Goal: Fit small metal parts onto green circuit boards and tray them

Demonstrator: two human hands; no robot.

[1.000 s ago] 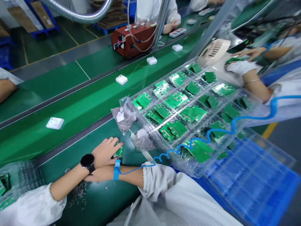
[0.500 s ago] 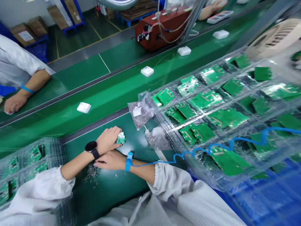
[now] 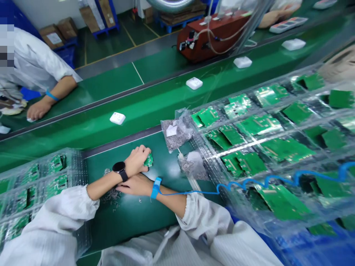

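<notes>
My left hand, with a black watch at its wrist, holds a small green circuit board above the green work surface. Its fingers curl over the board's left part. Crossing beneath that wrist is my right hand, which wears a blue wrist strap. Its fingers point left and are bunched near a scattered pile of tiny metal parts; whether they pinch one is too small to tell.
Clear trays of green boards stand at the right and left. Bags of small parts lie between. White cases sit on the green conveyor. A blue coiled cord runs rightward. Across the conveyor rests a person's hand.
The view has shifted, so most things appear farther right. My left hand still holds the board, now tilted differently, and my right hand remains by the small parts.
</notes>
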